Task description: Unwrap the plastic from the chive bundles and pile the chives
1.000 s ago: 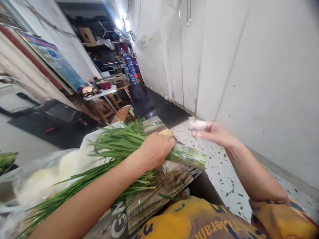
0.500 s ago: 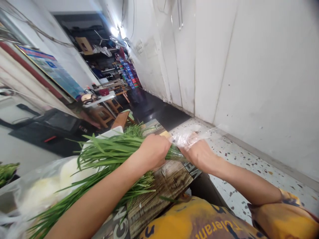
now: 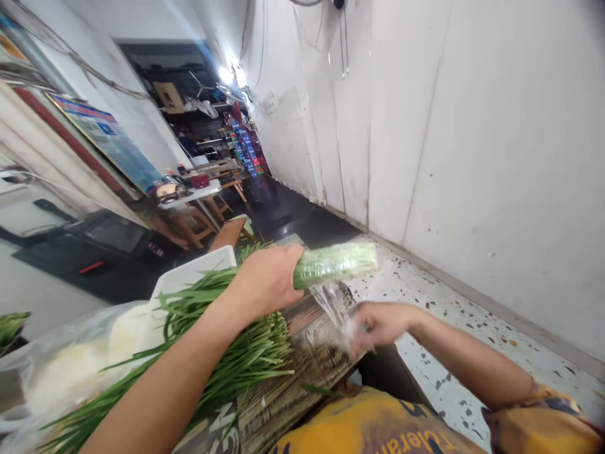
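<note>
My left hand (image 3: 266, 282) is closed round a bundle of long green chives (image 3: 331, 263), gripping it near the cut ends and holding it a little above a wooden board (image 3: 302, 362). The cut ends stick out to the right, wound in clear plastic wrap. My right hand (image 3: 380, 323) is below and to the right of the bundle, pinching a loose strip of the plastic wrap (image 3: 336, 313) that runs down from the stems. The leafy ends trail off to the lower left over the board.
A white tray (image 3: 191, 273) and a clear plastic bag (image 3: 70, 353) lie left of the board. A speckled terrazzo ledge (image 3: 454, 328) runs along a white wall on the right. Tables and wooden stools (image 3: 208, 202) stand further down the dark corridor.
My left hand has lifted the bundle's cut ends up. My right hand has come down from over the stems to below them, drawing the plastic wrap with it.
</note>
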Demonstrator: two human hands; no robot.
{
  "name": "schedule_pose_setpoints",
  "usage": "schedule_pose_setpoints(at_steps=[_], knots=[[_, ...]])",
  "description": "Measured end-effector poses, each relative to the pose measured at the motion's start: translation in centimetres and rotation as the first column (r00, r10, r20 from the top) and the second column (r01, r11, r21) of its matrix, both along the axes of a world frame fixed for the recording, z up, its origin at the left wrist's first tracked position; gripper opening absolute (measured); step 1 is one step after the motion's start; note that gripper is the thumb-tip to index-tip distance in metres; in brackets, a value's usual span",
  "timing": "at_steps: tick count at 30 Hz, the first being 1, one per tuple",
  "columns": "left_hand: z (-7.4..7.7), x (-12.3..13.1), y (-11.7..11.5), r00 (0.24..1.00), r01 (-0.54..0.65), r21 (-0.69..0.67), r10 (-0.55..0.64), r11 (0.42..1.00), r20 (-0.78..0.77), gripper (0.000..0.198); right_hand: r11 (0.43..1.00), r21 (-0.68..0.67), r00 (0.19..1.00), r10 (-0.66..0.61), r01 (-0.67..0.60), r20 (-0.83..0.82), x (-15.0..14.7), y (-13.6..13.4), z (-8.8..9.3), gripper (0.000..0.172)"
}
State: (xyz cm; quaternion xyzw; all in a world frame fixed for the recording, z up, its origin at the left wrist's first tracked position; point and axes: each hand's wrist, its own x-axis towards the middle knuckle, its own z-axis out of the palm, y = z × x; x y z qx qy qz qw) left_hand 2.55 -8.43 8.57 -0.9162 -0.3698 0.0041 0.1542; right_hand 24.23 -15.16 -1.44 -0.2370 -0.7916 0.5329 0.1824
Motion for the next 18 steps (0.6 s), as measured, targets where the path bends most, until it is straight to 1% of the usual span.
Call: schedule_pose_setpoints(at_steps=[1,2,3,4,5,6,7,8,9,10,11,13,14,15,16,17,18], knots=[[0.0,0.0,0.2,0.999,-0.033,0.018,0.033,0.999,0.003,0.035,0.996,0.037,0.995,0.083,-0.081,-0.062,-0.6,-1.1,0.7,0.025],[0.0,0.0,0.4,0.999,-0.051,0.028,0.051,0.998,-0.005,0.036,0.989,0.129,0.982,0.092,-0.071,-0.165,-1.0,-1.8,1.5,0.024],[0.0,0.1,0.5,0.998,-0.049,0.027,0.049,0.998,-0.024,0.035,0.969,0.194,0.952,-0.095,0.156,-0.291,-1.2,-2.0,2.5,0.025],[0.0,0.3,0.5,0.999,-0.026,0.015,0.027,1.0,-0.047,0.034,0.871,0.207,0.853,-0.341,0.445,-0.395,-1.1,-1.8,3.4,0.029],[-0.1,0.4,0.3,0.998,0.007,0.001,-0.007,1.0,-0.069,0.033,0.752,0.203,0.759,-0.533,0.628,-0.374,-0.8,-1.0,4.2,0.033],[-0.1,0.6,0.2,0.996,0.043,-0.009,-0.043,0.999,-0.083,0.032,0.661,0.207,0.689,-0.651,0.721,-0.318,-0.3,0.0,4.8,0.036],[0.0,0.6,0.0,0.993,0.073,-0.014,-0.074,0.997,-0.089,0.032,0.605,0.226,0.646,-0.724,0.763,-0.243,0.3,1.2,5.0,0.039],[0.0,0.6,-0.1,0.991,0.097,-0.014,-0.098,0.995,-0.088,0.032,0.598,0.255,0.643,-0.751,0.76,-0.154,1.0,2.4,4.8,0.04],[0.0,0.4,-0.2,0.99,0.113,-0.012,-0.113,0.994,-0.083,0.03,0.647,0.275,0.683,-0.729,0.711,-0.049,1.7,3.3,4.3,0.04],[0.0,0.2,-0.2,0.989,0.124,-0.015,-0.125,0.992,-0.08,0.028,0.752,0.255,0.764,-0.641,0.608,0.067,2.2,4.1,3.5,0.041],[-0.1,-0.1,-0.2,0.987,0.137,-0.029,-0.139,0.99,-0.08,0.026,0.826,0.209,0.82,-0.554,0.523,0.141,2.5,4.5,2.4,0.044],[-0.4,-0.7,0.1,0.982,0.162,-0.077,-0.169,0.984,-0.085,0.023,0.901,0.103,0.889,-0.433,0.422,0.148,2.6,4.6,0.2,0.051],[-0.6,-1.0,0.3,0.981,0.163,-0.092,-0.171,0.982,-0.089,0.023,0.922,0.043,0.916,-0.386,0.384,0.111,2.4,4.3,-0.7,0.059],[-0.9,-1.2,0.4,0.982,0.155,-0.098,-0.164,0.983,-0.096,0.024,0.932,0.02,0.93,-0.361,0.361,0.074,2.1,4.0,-1.3,0.066],[-1.2,-1.3,0.5,0.983,0.138,-0.091,-0.148,0.986,-0.109,0.025,0.939,0.03,0.937,-0.344,0.343,0.06,1.7,3.6,-1.6,0.067],[-1.4,-1.3,0.5,0.984,0.118,-0.076,-0.127,0.99,-0.129,0.027,0.934,0.087,0.933,-0.353,0.347,0.073,1.2,3.2,-1.6,0.065],[-1.4,-1.3,0.5,0.983,0.096,-0.059,-0.104,0.994,-0.152,0.028,0.911,0.188,0.913,-0.393,0.368,0.114,0.7,2.8,-1.3,0.059]])
